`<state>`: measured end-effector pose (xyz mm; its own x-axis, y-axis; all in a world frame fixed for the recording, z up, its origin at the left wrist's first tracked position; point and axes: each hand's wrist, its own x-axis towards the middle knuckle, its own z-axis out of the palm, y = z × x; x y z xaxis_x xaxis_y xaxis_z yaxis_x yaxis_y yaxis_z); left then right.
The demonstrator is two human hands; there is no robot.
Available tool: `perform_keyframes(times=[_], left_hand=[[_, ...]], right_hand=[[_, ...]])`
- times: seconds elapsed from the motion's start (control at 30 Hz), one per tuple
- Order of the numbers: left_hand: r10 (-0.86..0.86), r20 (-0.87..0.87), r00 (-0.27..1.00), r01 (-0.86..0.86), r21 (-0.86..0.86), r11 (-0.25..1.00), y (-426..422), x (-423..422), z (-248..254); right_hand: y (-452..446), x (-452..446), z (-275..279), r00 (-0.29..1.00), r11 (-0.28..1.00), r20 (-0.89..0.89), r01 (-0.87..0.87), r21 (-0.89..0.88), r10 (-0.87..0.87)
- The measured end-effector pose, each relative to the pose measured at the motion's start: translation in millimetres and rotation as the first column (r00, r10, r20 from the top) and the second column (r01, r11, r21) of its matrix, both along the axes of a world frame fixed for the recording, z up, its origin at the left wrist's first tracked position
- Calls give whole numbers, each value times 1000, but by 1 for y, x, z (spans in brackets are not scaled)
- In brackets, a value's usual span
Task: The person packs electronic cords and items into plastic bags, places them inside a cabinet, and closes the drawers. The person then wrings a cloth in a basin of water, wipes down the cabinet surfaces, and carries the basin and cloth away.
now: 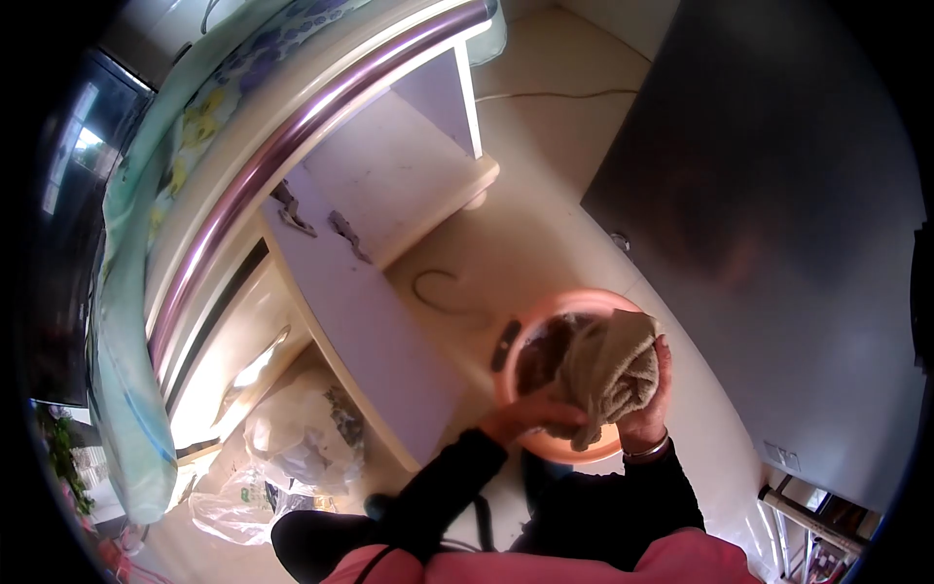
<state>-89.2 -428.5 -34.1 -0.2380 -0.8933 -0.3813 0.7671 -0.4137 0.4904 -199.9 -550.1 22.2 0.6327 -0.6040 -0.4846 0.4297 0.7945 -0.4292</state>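
A bunched beige cloth point(615, 370) is held over an orange basin point(538, 310) on the floor. My right hand point(649, 414) grips the cloth's right side, with a bracelet at the wrist. From the left, my left hand point(530, 417) has its fingers closed on the lower left part of the cloth. The fingertips of both hands are partly hidden by the folds. Below the cloth, dark water or dark contents point(543, 358) show inside the basin.
A cabinet with a lilac panel point(370, 331) and a cloth-covered top point(204, 127) stands to the left. Plastic bags point(292, 438) lie at its foot. A large dark grey door or appliance point(769, 224) rises on the right. A cord point(555, 94) runs along the floor behind.
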Motion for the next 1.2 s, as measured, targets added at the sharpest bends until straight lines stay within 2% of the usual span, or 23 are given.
perform_keyframes(times=[0.07,0.1,0.13,0.2,0.27,0.3,0.33,0.37,0.4,0.43,0.53,0.63,0.67,0.73,0.8,0.87,0.93,1.0,1.07,1.1,1.13,1.17,1.2], left_hand=[[110,-80,991,-112,-15,994,-1,-10,-7],[115,-77,990,-117,-16,993,-2,-13,-8],[159,-50,986,-161,-46,986,-2,-14,-9],[201,-23,979,-202,-66,977,1,-14,-5],[264,-56,963,-267,-51,962,2,-11,8],[265,-54,963,-267,-51,962,2,-10,4],[224,-92,970,-227,-29,973,1,-10,-6],[182,-130,975,-185,-10,983,0,-9,-17],[179,-131,975,-183,-15,983,-2,-11,-29],[164,-209,964,-166,7,986,-3,-13,-38],[151,-334,930,-147,38,988,-9,-16,-45],[247,-248,937,-260,-18,966,-20,-11,-14],[287,-221,932,-302,-36,953,-24,-7,-6],[343,-218,914,-362,-55,930,-28,-1,4],[341,-246,907,-360,-37,932,-23,3,4],[292,-279,915,-303,5,953,-8,4,-2],[204,-267,942,-205,26,978,7,5,-15],[111,-222,969,-108,24,994,15,6,-23],[50,-126,991,-49,8,999,11,4,-24],[38,-51,998,-38,-9,999,7,7,-15],[52,51,997,-49,-45,998,-2,6,-3],[68,154,986,-57,-77,995,-11,5,10],[110,356,928,-61,-147,987,-19,3,19]], right_hand=[[-6,0,-20,998,998,35,-45,-52,47],[-8,2,-23,977,923,-207,-130,-362,56],[-9,5,-25,904,750,-427,-270,-604,-19],[-16,2,-28,914,724,-403,-304,-619,39],[-37,-13,-49,930,636,-326,-356,-684,170],[-42,-15,-58,959,736,-240,-270,-621,150],[-55,-26,-89,966,746,-238,-234,-623,105],[-68,-32,-123,984,795,-153,-169,-583,97],[-63,-24,-113,991,863,-100,-125,-489,87],[-57,-16,-102,997,919,-48,-77,-386,63],[-35,-3,-77,960,941,42,-263,-215,278],[-26,26,-53,954,928,20,-285,-238,298],[-29,40,-34,887,926,288,-304,-224,361],[-41,48,-32,747,920,538,-326,-217,392],[-62,43,-56,879,865,286,-230,-447,381],[-62,42,-49,879,847,263,-241,-475,398],[-69,41,-45,896,722,98,-280,-633,433],[-70,35,-37,906,712,17,-322,-624,424],[-70,30,-33,921,746,-166,-383,-545,352],[-68,29,-28,906,719,-266,-424,-550,330],[-70,29,-27,904,720,-272,-427,-547,330],[-71,29,-27,872,584,-381,-489,-648,308],[-72,28,-27,836,429,-480,-548,-718,265]])
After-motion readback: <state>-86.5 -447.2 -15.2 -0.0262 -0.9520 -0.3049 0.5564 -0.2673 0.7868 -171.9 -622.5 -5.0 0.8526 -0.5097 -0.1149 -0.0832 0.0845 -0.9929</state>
